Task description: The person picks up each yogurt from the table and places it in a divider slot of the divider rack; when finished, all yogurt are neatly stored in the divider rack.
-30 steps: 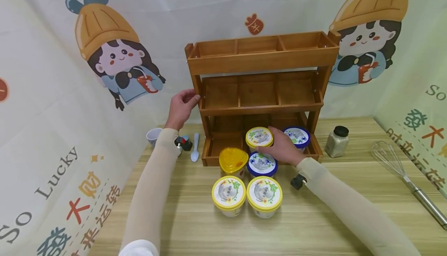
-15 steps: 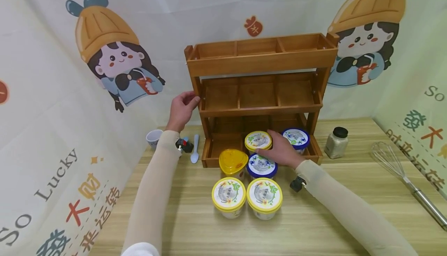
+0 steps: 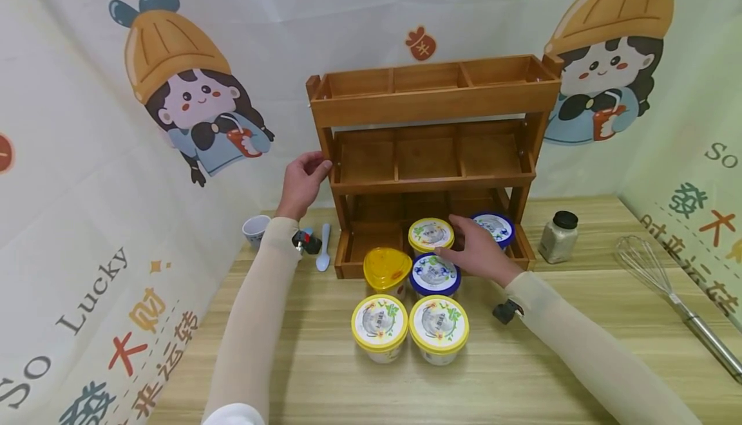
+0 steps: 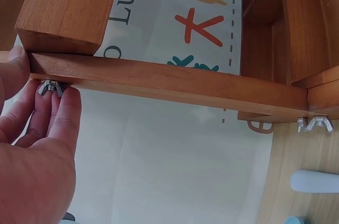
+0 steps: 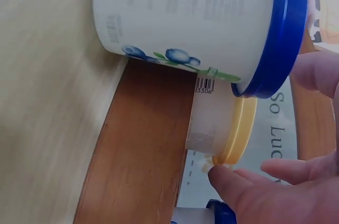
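Note:
My left hand (image 3: 301, 183) pinches the left upright of a three-tier wooden rack (image 3: 435, 103). In the left wrist view, thumb and fingers lie on opposite sides of the upright (image 4: 175, 83), fingertips around a wing nut (image 4: 51, 87). My right hand (image 3: 478, 251), fingers spread, is beside a yellow-lidded tub (image 3: 431, 233) in the bottom tier's middle compartment. In the right wrist view, one fingertip is close to that tub's lid (image 5: 239, 128); contact is unclear. A blue-lidded tub (image 3: 494, 226), partly behind the hand, sits in the right compartment. Another blue-lidded tub (image 3: 435, 275) stands in front.
Two yellow-lidded tubs (image 3: 380, 323) and a container with a yellow translucent lid (image 3: 387, 267) stand before the rack. At left are a small white cup (image 3: 255, 226) and a pale spoon (image 3: 324, 248); at right, a black-capped jar (image 3: 559, 238) and a whisk (image 3: 678, 299).
My right hand has shifted slightly right and loosened from the yellow-lidded tub, which now sits a little farther right. The left hand has kept its hold on the rack.

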{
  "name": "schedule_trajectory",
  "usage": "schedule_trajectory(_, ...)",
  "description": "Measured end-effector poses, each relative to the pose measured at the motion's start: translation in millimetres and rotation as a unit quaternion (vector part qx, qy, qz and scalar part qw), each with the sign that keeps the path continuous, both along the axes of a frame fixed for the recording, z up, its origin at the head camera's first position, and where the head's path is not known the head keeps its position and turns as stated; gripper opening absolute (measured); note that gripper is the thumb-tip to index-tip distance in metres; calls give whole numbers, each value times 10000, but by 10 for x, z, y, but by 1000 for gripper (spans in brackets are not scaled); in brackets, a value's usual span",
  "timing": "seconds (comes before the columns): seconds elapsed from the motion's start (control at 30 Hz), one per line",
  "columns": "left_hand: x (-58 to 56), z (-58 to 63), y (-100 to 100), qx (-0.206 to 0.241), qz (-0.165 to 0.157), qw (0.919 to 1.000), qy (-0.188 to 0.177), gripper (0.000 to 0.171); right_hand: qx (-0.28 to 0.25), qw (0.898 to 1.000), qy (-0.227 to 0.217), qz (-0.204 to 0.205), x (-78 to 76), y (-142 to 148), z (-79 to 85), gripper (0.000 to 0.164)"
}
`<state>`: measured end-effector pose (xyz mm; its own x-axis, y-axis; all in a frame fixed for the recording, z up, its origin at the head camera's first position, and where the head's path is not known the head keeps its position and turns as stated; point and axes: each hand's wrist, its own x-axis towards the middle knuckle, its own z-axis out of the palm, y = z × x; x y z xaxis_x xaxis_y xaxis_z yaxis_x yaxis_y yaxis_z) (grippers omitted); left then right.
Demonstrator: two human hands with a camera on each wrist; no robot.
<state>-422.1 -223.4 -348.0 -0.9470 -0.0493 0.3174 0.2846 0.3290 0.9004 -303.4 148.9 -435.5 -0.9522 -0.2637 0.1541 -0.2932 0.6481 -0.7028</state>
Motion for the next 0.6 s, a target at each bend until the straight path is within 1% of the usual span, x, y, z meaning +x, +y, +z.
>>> schedule_trajectory(0.1,-2,11,6,-12,14,10000,12,47,-162,9997,154,133,73,39,5,87)
schedule_trajectory(0.17,-4,19,10,-1,3,10000,13,47,-178,9994,236,187,128,69,3,86)
schedule_trajectory(0.27,-18,28,14,9,-15,10000,0,47,-198,9990,337,201,210,103,-4,83)
schedule_trajectory(0.4,-29,30,9,-5,-15,10000,-14,47,-206,9983,514,207,289,135,-45,74)
schedule_trajectory(0.6,-21,7,2,-36,44,10000,-44,47,-229,9975,391,536,344,170,-156,64)
